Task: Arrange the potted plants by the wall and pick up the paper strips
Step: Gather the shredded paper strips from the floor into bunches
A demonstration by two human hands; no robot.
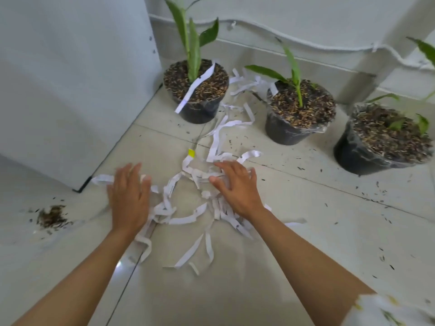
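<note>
White cabinet (70, 85) beside spilled soil (53, 217) on tiled floor (306, 231)

The light is bright, soft and even, with a cool whitish cast over the pale floor tiles (306, 231). Shadows are faint: a weak smudge lies under each forearm and beside the black pots (286, 128). A small glare spot shines on the tile at the lower left of centre. The wide-angle lens bends the wall skirting (306, 43) into a curve and stretches the edges. Both hands, left hand (129, 196) and right hand (235, 187), look slightly motion-blurred, and the patterned sleeve (388, 311) at the bottom right corner is out of focus.
</note>
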